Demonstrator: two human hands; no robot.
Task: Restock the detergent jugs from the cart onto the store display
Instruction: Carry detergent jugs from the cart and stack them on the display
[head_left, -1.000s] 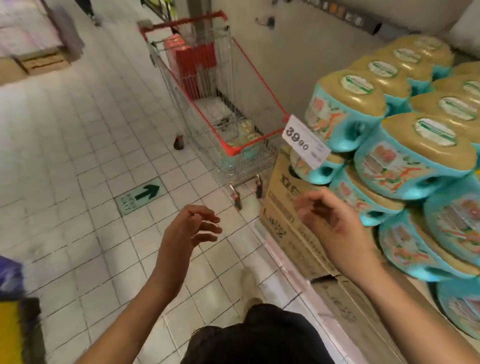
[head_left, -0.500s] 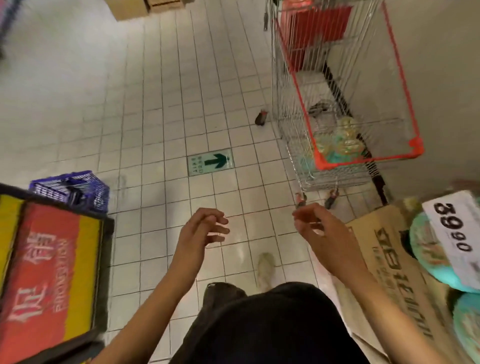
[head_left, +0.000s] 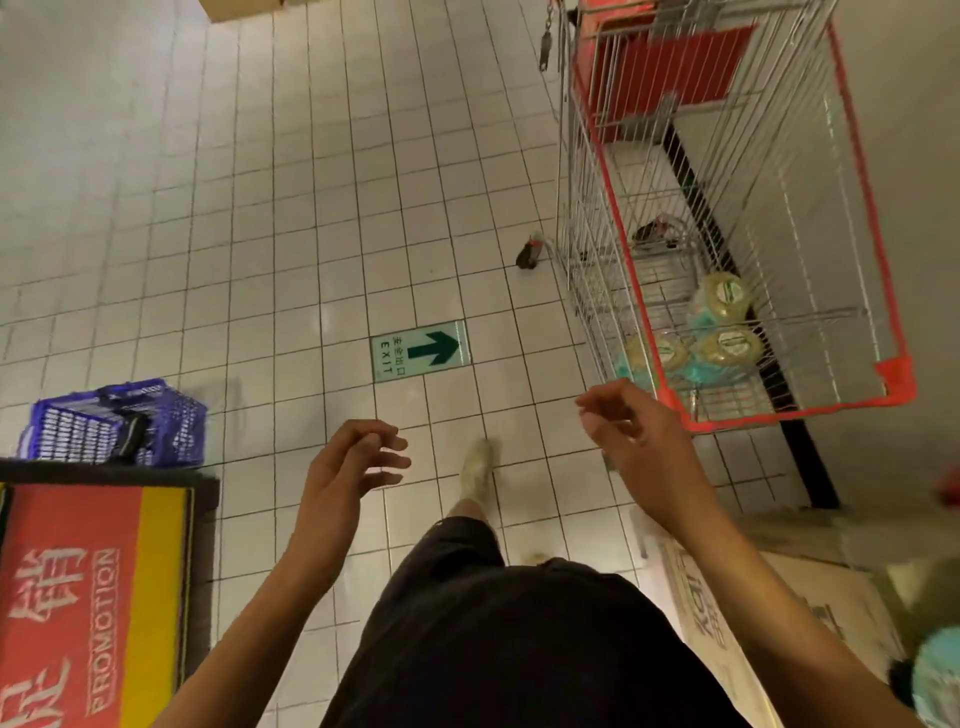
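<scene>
**Both hands empty, jugs lying in the cart**

Far left, a red and yellow promotion sign (head_left: 78, 597) fills the lower corner, and a blue plastic basket (head_left: 114, 423) sits on the floor just behind it. Next comes the left hand (head_left: 343, 467), raised over the white tiles with its fingers loosely bent and nothing in it. Ahead of it a green exit arrow sticker (head_left: 421, 349) is stuck to the floor, and the person's pale shoe (head_left: 478, 462) is planted between the two hands.

The right hand (head_left: 634, 436) is up as well, fingers loosely curled, holding nothing, just short of the near corner of the shopping cart (head_left: 789, 413). The cart's wire side and red rim stand between that hand and the detergent jugs (head_left: 727, 345), which lie in the bottom of the cart at its near end, tan caps up and teal bodies below. One cart wheel (head_left: 529, 254) juts out on the aisle side.

Lower right, a cardboard box (head_left: 753, 613) lies by the person's right arm, with a teal jug (head_left: 935, 670) blurred at the picture's edge.
</scene>
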